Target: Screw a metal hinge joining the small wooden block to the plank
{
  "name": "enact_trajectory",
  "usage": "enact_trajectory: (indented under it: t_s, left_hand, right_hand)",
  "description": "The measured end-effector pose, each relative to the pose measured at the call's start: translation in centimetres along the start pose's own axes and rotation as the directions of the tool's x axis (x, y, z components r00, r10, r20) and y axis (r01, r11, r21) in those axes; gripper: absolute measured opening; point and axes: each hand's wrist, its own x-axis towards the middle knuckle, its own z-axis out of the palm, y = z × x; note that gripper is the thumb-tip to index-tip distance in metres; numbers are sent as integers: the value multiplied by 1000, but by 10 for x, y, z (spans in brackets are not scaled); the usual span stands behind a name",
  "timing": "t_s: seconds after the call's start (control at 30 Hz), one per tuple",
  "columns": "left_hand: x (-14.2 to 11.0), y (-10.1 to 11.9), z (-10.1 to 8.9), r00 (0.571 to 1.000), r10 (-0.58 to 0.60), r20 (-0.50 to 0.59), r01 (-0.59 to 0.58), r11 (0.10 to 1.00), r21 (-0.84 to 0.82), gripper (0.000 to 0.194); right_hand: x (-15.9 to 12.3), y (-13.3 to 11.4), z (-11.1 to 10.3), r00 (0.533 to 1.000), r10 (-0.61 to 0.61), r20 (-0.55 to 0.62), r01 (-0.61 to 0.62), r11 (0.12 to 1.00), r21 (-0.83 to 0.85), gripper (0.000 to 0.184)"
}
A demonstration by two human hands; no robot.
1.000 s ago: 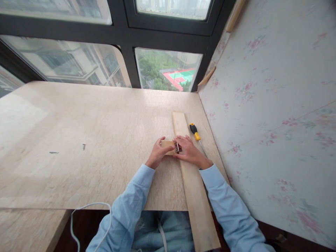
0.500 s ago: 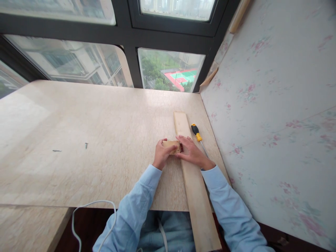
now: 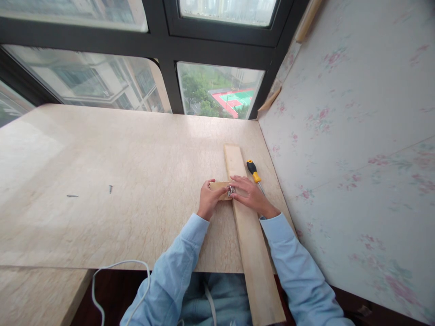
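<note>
Daylight comes through the window (image 3: 159, 47) beyond the right grip (image 3: 249, 195), washing out the upper pane (image 3: 227, 11) and laying pale glare on the table (image 3: 37, 147) far to the grip's left. Wide-angle distortion stretches the wall (image 3: 360, 158) to its right.

Before us, a beige marble-patterned tabletop (image 3: 146, 154) carries a long wooden plank (image 3: 256, 253), its near end overhanging the front edge; a yellow-and-black screwdriver (image 3: 253, 170) just right of it; and, well left, a screw (image 3: 110, 189) near a slim metal fastener (image 3: 72, 196).
</note>
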Motion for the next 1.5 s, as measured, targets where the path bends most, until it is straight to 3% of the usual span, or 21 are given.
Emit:
enact_trajectory:
  t_s: [0.73, 1.1, 1.5]
  left_hand:
    - [3, 2, 2, 998, -63, 30, 65, 994, -88, 66]
    - [-3, 4, 7, 998, -56, -29, 53, 993, -106, 59]
    - [-3, 2, 6, 998, -63, -7, 62, 992, -111, 60]
  right_hand:
    - [0, 1, 2, 999, -53, -2, 53, 999, 14, 33]
    - [0, -1, 0, 1000, -29, 12, 29, 999, 29, 30]
    - [1, -1, -1, 1000, -3, 22, 1, 999, 49, 30]
